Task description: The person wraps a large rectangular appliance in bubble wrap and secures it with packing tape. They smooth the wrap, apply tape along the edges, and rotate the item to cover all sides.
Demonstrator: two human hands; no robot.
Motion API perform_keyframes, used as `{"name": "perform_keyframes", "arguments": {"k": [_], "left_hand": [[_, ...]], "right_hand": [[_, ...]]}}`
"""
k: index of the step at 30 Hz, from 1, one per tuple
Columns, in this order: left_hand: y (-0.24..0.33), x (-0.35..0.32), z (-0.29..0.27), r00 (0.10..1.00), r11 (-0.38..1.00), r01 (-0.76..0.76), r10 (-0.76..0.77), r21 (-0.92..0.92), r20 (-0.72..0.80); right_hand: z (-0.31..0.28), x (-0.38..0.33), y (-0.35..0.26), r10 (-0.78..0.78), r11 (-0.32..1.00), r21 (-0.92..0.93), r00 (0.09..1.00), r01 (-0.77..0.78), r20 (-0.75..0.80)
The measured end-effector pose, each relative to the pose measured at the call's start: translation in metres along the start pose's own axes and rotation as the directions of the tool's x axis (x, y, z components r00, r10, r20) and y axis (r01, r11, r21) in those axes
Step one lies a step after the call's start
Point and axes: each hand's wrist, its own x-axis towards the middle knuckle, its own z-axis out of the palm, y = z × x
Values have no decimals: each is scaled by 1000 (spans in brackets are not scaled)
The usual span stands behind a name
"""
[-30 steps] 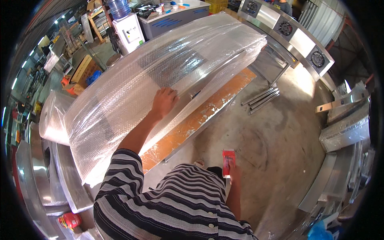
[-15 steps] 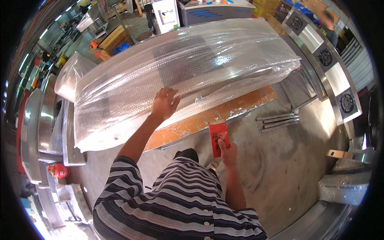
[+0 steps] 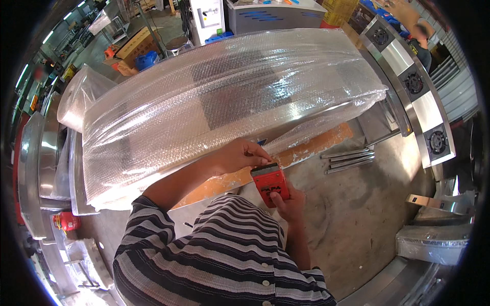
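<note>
A person in a striped shirt leans over a long metal unit wrapped in bubble wrap (image 3: 224, 97). The right hand (image 3: 290, 201) is closed around a red tape dispenser (image 3: 270, 184), held just below centre, its upper edge against the wrap's lower rim. The left hand (image 3: 240, 155), at eleven o'clock from the dispenser, has its fingers curled, pinching at the dispenser's top edge — whether on tape or film cannot be told. The wrap looks light, soft and slippery, easily torn; the dispenser seems rigid and light — best gripped by its body.
</note>
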Motion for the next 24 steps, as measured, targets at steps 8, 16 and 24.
{"name": "perform_keyframes", "arguments": {"k": [8, 16, 24], "left_hand": [[16, 55, -78, 880, 906, 71, 140, 417, -454], [-39, 92, -136, 759, 534, -22, 559, 845, -333], [-43, 84, -108, 749, 311, 180, 571, 933, -335]], "right_hand": [[19, 47, -30, 262, 965, -14, 965, -263, -30], [41, 108, -37, 383, 923, -40, 924, -382, 12], [37, 85, -9, 428, 904, 3, 904, -428, 11]]}}
